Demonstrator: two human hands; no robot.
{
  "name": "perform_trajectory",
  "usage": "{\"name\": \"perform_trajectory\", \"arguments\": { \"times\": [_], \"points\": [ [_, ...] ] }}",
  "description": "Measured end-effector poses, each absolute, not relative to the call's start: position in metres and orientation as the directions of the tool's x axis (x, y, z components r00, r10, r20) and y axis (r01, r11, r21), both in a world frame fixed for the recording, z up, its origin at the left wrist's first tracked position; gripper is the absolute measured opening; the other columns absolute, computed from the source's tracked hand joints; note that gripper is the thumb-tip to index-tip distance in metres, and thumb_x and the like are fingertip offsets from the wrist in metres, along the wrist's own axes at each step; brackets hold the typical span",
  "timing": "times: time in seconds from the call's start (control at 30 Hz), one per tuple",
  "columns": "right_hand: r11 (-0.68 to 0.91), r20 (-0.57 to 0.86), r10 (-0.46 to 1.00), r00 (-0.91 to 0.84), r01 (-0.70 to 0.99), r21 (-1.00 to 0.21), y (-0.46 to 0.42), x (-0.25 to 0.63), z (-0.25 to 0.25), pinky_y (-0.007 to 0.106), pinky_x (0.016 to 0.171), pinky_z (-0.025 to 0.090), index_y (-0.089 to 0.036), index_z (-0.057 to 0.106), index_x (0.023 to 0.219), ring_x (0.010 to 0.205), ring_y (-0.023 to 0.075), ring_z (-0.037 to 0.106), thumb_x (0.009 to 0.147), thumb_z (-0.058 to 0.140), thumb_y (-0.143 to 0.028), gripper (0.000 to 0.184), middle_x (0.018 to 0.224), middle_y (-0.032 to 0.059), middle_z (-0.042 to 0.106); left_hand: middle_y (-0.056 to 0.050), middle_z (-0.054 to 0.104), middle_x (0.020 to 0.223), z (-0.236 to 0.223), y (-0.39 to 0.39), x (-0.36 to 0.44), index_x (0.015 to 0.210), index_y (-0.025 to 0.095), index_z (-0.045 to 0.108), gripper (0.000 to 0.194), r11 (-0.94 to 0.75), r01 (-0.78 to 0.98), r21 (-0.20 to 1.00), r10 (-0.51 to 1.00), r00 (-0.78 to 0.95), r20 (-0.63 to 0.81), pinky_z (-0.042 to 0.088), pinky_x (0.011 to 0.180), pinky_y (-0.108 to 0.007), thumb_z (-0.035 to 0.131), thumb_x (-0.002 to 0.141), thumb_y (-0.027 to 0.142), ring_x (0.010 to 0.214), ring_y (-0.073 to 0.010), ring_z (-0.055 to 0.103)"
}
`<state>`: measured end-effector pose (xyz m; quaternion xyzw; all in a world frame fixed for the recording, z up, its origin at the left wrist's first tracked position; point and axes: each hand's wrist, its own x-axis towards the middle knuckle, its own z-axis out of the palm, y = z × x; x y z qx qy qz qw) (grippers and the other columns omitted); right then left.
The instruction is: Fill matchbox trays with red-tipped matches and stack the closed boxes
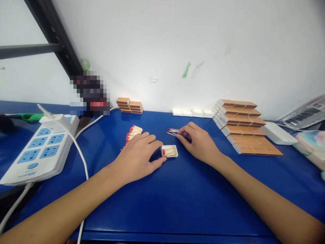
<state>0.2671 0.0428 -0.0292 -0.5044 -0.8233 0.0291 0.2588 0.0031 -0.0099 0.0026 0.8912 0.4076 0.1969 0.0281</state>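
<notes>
A small white matchbox tray with red-headed matches inside lies on the blue table. My left hand grips its left end between thumb and forefinger. Just beyond the tray, several loose matches lie with their red heads pointing left. The fingertips of my right hand are pinched at the tail ends of these matches. A larger pile of matches lies behind my left hand, which partly hides it.
Closed matchboxes are stacked at the back left. White trays line the wall. Flat matchbox sleeves form a stepped stack at right, beside a white box. A power strip and white cable occupy the left.
</notes>
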Motion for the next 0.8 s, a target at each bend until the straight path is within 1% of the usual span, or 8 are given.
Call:
{"name": "perform_trajectory", "arguments": {
  "times": [0.1,0.3,0.5,0.6,0.7,0.8],
  "points": [
    [0.449,0.355,0.872,-0.336,0.838,-0.310,0.045,0.269,-0.031,0.034,0.069,0.045,-0.021,0.064,0.094,0.077,0.0190,0.059,0.104,0.060,-0.030,0.014,0.094,0.0043,0.063,-0.004,0.067,0.090,0.002,-0.009,0.003,0.115,0.018,0.075,0.027,-0.667,0.716,0.207,0.736,0.589,0.334,0.052,0.085,-0.040,0.072,0.098,0.039,0.086,-0.0226,0.060],
    [0.465,0.362,0.861,-0.357,0.840,-0.278,0.049,0.265,-0.034,0.034,0.072,0.045,-0.021,0.060,0.094,0.080,0.0205,0.061,0.106,0.055,-0.027,0.014,0.096,0.0062,0.064,-0.004,0.066,0.088,0.001,-0.010,0.004,0.113,0.018,0.075,0.026,-0.676,0.710,0.199,0.727,0.598,0.337,0.052,0.085,-0.040,0.072,0.098,0.039,0.087,-0.0234,0.060],
    [0.475,0.369,0.861,-0.351,0.815,-0.331,0.046,0.252,-0.032,0.034,0.071,0.047,-0.022,0.060,0.093,0.081,0.0209,0.063,0.106,0.055,-0.030,0.016,0.098,0.0068,0.066,-0.004,0.067,0.091,0.003,-0.010,0.003,0.113,0.018,0.075,0.025,-0.672,0.709,0.215,0.735,0.601,0.315,0.051,0.083,-0.040,0.070,0.099,0.039,0.088,-0.0236,0.060],
    [0.484,0.382,0.855,-0.350,0.803,-0.348,0.045,0.247,-0.032,0.034,0.071,0.046,-0.023,0.060,0.094,0.083,0.0210,0.063,0.108,0.052,-0.032,0.019,0.097,0.0067,0.066,-0.004,0.067,0.091,0.003,-0.009,0.004,0.112,0.019,0.075,0.025,-0.669,0.711,0.216,0.737,0.599,0.311,0.051,0.081,-0.039,0.071,0.099,0.039,0.088,-0.0235,0.060],
    [0.487,0.386,0.854,-0.347,0.795,-0.362,0.044,0.247,-0.032,0.035,0.072,0.046,-0.023,0.061,0.095,0.084,0.0212,0.063,0.106,0.058,-0.035,0.016,0.095,0.0056,0.065,-0.005,0.067,0.091,0.003,-0.009,0.004,0.112,0.019,0.075,0.024,-0.660,0.718,0.221,0.746,0.595,0.299,0.050,0.080,-0.039,0.070,0.099,0.039,0.088,-0.0233,0.060],
    [0.494,0.375,0.854,-0.360,0.788,-0.368,0.044,0.247,-0.032,0.034,0.072,0.046,-0.022,0.061,0.095,0.083,0.0207,0.062,0.104,0.062,-0.032,0.013,0.095,0.0049,0.065,-0.005,0.067,0.091,0.003,-0.009,0.005,0.112,0.019,0.075,0.025,-0.660,0.719,0.217,0.747,0.598,0.292,0.050,0.080,-0.039,0.070,0.099,0.039,0.088,-0.0235,0.060]
  ]
}}
